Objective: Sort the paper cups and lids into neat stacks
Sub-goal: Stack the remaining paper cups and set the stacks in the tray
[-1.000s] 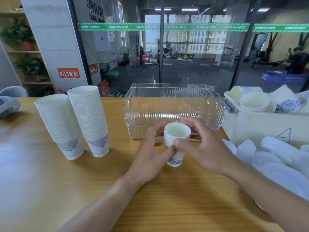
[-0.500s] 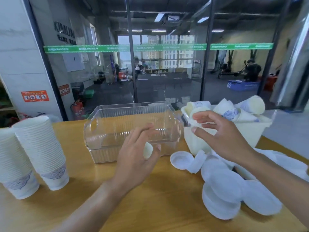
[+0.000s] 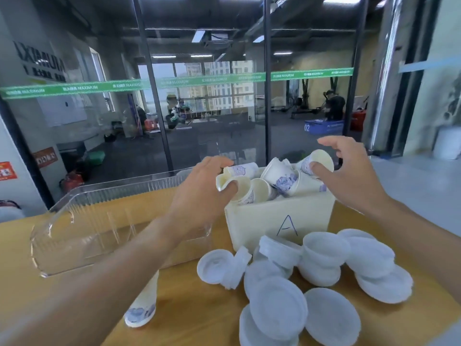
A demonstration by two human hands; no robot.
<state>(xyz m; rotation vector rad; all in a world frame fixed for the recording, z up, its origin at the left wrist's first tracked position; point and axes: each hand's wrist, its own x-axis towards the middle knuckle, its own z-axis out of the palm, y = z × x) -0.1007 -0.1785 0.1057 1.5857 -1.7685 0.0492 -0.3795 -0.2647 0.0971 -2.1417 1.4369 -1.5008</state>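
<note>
A cream box marked "A" [image 3: 279, 218] holds several loose paper cups with blue flower print [image 3: 282, 182], lying at all angles. My left hand [image 3: 199, 193] grips a cup on its side [image 3: 239, 169] at the box's left end, thumb inside the rim and fingers over the top. My right hand [image 3: 354, 176] curls round another tilted cup [image 3: 321, 158] at the box's right end, thumb on its mouth. A short stack of cups [image 3: 142, 305] stands on the table beneath my left forearm. White plastic lids [image 3: 279, 303] lie in a loose pile in front of the box.
A clear ribbed plastic bin [image 3: 82, 228] sits on the wooden table [image 3: 199, 320] left of the box, partly behind my left arm. A glass wall runs behind the table. The lid pile spreads toward the table's right edge.
My view has swung right, so the tall cup stacks have left the frame. My left hand let go of the short stack. Both hands reached into the box and took hold of cups.
</note>
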